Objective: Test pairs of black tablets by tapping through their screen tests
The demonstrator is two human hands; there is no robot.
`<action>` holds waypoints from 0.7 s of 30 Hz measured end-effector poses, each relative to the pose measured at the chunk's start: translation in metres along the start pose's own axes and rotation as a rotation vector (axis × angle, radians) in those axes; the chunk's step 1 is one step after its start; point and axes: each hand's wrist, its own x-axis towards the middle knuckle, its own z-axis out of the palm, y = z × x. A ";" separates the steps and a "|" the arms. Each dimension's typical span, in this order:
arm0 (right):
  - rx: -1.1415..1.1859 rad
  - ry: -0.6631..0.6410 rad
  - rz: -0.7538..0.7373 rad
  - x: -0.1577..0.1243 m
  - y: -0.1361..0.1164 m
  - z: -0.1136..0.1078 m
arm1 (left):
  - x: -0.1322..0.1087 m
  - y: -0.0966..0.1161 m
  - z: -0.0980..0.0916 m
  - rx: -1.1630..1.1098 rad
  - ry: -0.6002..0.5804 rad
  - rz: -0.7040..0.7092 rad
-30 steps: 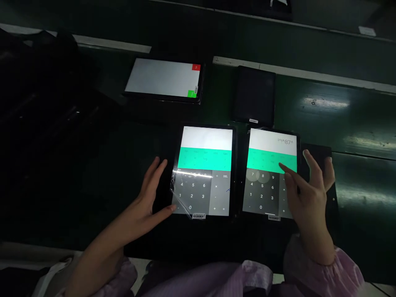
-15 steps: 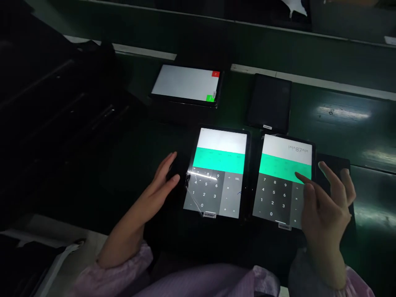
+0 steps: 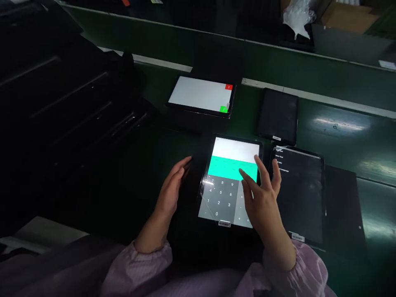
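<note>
My right hand (image 3: 264, 200) is over the left of two near tablets, fingers apart and holding nothing. Its index fingertip is at the green band of this calculator tablet (image 3: 219, 198); whether it presses the glass I cannot tell. Part of the keypad's right side is hidden behind the hand. Left of that tablet, my left hand (image 3: 170, 189) rests by the table with its fingers stretched out and nothing in it. The other near tablet (image 3: 305, 202), on the right, shows a dark screen with a short text menu at its top, partly covered by my right hand.
Farther back lies a tablet with a white screen (image 3: 198, 94) and red and green corner squares. Beside it is a tablet with a black screen (image 3: 278, 115). Dark, ridged objects (image 3: 77, 95) fill the left side. A crumpled clear plastic bag (image 3: 298, 18) is at the upper right.
My right hand has moved left from the right tablet to the left one. The right tablet's calculator has given way to a dark menu. The view has shifted somewhat.
</note>
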 end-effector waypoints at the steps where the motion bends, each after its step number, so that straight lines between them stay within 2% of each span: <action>1: -0.006 0.012 0.006 0.000 0.002 0.000 | 0.000 0.000 0.000 -0.005 0.001 -0.007; 6: -0.023 0.084 0.030 -0.002 0.008 -0.004 | -0.001 0.000 0.001 -0.007 0.008 -0.027; 11: 0.005 0.038 -0.009 -0.001 0.006 -0.001 | -0.003 -0.001 -0.001 0.086 -0.031 -0.033; 16: -0.001 0.113 0.003 -0.003 0.015 -0.005 | -0.002 0.001 -0.003 0.226 -0.100 -0.021; 18: 0.027 0.093 -0.043 -0.003 0.010 -0.007 | -0.001 0.004 -0.002 0.295 -0.149 -0.010; 21: 0.103 -0.016 -0.165 -0.004 -0.008 -0.008 | 0.000 0.010 0.004 0.421 -0.202 0.001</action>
